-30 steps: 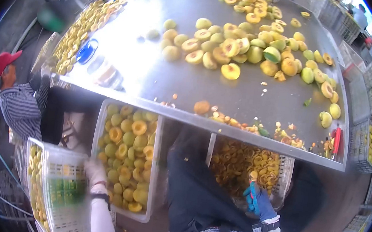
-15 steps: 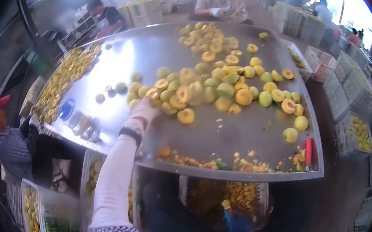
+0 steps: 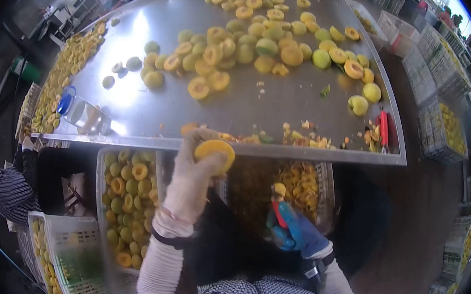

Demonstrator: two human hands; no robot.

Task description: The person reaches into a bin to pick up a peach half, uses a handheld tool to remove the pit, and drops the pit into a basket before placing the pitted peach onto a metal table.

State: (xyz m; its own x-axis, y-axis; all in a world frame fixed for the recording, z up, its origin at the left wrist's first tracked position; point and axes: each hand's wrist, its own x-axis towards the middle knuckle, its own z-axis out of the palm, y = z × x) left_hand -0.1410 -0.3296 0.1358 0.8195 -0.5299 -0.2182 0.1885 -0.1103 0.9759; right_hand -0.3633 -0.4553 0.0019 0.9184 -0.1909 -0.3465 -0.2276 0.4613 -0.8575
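Note:
In the head view, my left hand, in a white glove, is closed around a yellow peach half by the table's near edge, with the cut side partly showing. Lower to the right, my right hand, in a blue glove, grips a red-handled tool. A small piece of yellow fruit sits at the tool's tip; the tip itself is hidden. Beneath that hand stands a crate with yellow fruit scraps. Whole and halved peaches are heaped across the metal table.
A blue-capped bottle lies on the table's left; another red-handled tool lies at its right corner. Fruit scraps line the near edge. A crate of peaches stands below left. A person in a red cap sits at left.
My left hand has drawn back from the peach heap to the near edge, now with a peach half in it. My right hand has risen slightly. The view has tilted downward.

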